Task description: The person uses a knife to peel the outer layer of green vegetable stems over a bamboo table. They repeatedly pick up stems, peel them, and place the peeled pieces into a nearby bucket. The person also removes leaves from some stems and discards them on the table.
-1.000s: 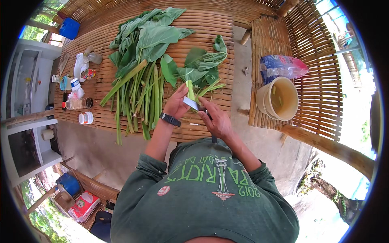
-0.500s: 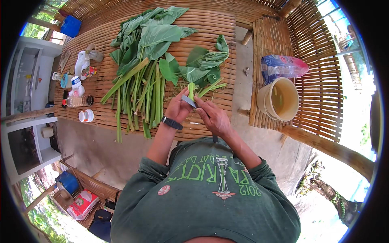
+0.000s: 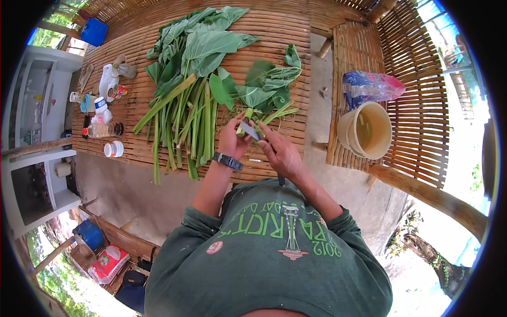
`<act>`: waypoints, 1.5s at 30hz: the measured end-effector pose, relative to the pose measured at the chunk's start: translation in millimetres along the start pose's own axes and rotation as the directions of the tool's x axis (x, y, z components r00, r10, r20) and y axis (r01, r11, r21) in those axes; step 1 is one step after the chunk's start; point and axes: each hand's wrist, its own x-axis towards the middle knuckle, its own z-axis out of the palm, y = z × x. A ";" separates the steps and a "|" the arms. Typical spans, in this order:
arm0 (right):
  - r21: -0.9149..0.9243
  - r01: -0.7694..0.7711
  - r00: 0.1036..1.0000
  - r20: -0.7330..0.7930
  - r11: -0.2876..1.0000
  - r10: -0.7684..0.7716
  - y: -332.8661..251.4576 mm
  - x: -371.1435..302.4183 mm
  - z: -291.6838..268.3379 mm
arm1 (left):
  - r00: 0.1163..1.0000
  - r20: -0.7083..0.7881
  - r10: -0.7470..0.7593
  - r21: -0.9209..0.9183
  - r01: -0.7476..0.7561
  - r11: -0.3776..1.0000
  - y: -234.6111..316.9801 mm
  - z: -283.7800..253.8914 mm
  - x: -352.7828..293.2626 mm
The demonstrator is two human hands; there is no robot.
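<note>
My left hand [image 3: 232, 140], with a black watch at the wrist, is closed on a short green leaf stalk [image 3: 241, 131] over the table's near edge. My right hand [image 3: 283, 154] grips a knife [image 3: 249, 130]; its grey blade lies across the stalk and its dark handle end sticks out below the palm. Just beyond my hands is a small group of green leaves [image 3: 254, 96] with thin stalks. To the left lies a big heap of broad leaves [image 3: 207, 52], their long green stalks [image 3: 195, 127] reaching past the table's near edge.
On the left of the slatted bamboo table [image 3: 285, 31] stand a plastic bottle [image 3: 105, 130], a white tub [image 3: 113, 149] and several other containers. A beige bucket [image 3: 346, 132] and a blue-and-pink bag [image 3: 372, 87] sit on the bamboo bench at the right.
The knife blade has shifted slightly and now lies across the stalk at a different angle. The stalk in my left hand has tilted, with a pale green piece showing beside the blade.
</note>
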 end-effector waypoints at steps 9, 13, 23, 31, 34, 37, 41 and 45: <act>-0.094 0.045 0.994 0.099 0.995 -0.035 -8.4 1.5 12.5 | 0.994 0.011 0.112 -0.048 -0.111 0.993 -18.0 -11.7 11.4; 0.137 -0.176 0.983 0.081 0.975 0.167 -8.6 9.2 6.1 | 0.993 0.065 0.101 -0.041 -0.098 0.994 -15.0 -7.2 10.8; -0.060 0.070 0.995 0.073 0.996 -0.065 -5.0 0.3 12.3 | 0.997 -0.053 0.060 -0.062 -0.063 0.996 -16.4 -8.9 13.2; -0.113 0.058 0.994 0.094 0.992 -0.048 -6.4 3.1 13.1 | 0.992 -0.078 0.099 -0.088 -0.106 0.991 -19.5 -5.8 7.3; 0.090 0.083 0.994 -0.079 0.992 -0.076 5.2 10.9 23.6 | 0.994 -0.067 0.081 -0.058 -0.085 0.995 -17.4 -1.8 7.4; 0.241 -0.301 0.951 0.003 0.923 0.309 1.6 20.7 4.5 | 0.998 0.036 0.041 -0.024 -0.041 0.999 -9.9 -0.2 -1.1; 0.183 -0.126 0.991 -0.021 0.975 0.132 10.5 15.0 -0.3 | 0.993 0.114 0.043 -0.067 -0.035 0.997 -8.8 -9.2 -1.0; 0.084 -0.001 0.995 0.100 0.996 -0.007 0.7 3.9 6.1 | 0.990 -0.099 0.099 -0.025 -0.102 0.994 -11.9 11.1 -3.2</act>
